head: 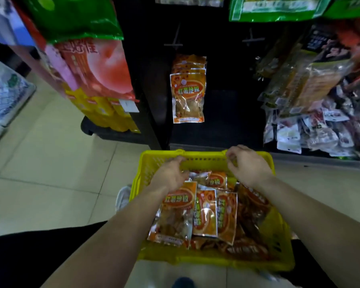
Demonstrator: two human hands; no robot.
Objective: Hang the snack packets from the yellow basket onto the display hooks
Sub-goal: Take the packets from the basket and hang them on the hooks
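A yellow plastic basket [197,157] stands on the floor in front of me, holding several orange snack packets [205,213]. My left hand [170,173] hovers over the basket's far left part, palm down, fingers loosely spread, right above the top of one packet [180,201]; whether it touches is unclear. My right hand [246,165] hangs over the far right rim with curled fingers and nothing in it. Straight ahead, several matching orange packets [188,94] hang from a hook on the dark display panel. A bare hook [253,39] juts out to their upper right.
Large peach and green bags [96,65] hang at the left of the panel above yellow packs [104,113]. Mixed snack packets [312,125] crowd the rack at right. Green bags [279,8] hang overhead. Pale floor tiles [50,163] lie to the left.
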